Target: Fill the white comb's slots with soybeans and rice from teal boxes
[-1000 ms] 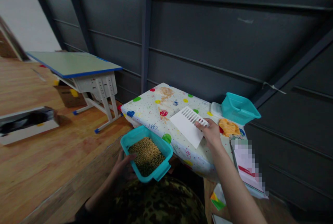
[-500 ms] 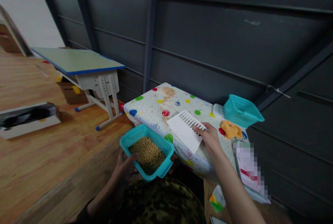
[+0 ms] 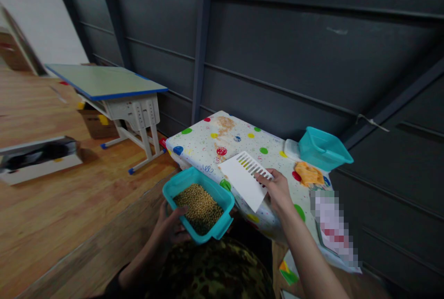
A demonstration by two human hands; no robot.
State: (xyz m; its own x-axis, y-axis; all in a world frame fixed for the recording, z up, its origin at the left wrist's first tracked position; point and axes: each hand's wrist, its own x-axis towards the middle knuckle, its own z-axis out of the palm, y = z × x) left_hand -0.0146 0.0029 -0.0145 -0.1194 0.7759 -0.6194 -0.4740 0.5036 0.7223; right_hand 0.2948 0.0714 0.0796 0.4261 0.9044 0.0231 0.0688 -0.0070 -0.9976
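- Gripping the teal tub of beans (image 3: pixel 198 206), your left hand (image 3: pixel 170 229) wraps its near-left rim.
- Right hand (image 3: pixel 275 190) pinches white slotted card (image 3: pixel 243 177) above spotted table (image 3: pixel 201 144).

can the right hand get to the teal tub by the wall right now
Probably, but not freely: the right hand is shut on the white slotted card. The teal tub sits just beyond it, with only the flat orange cloth between. The left hand holds the bean tub.
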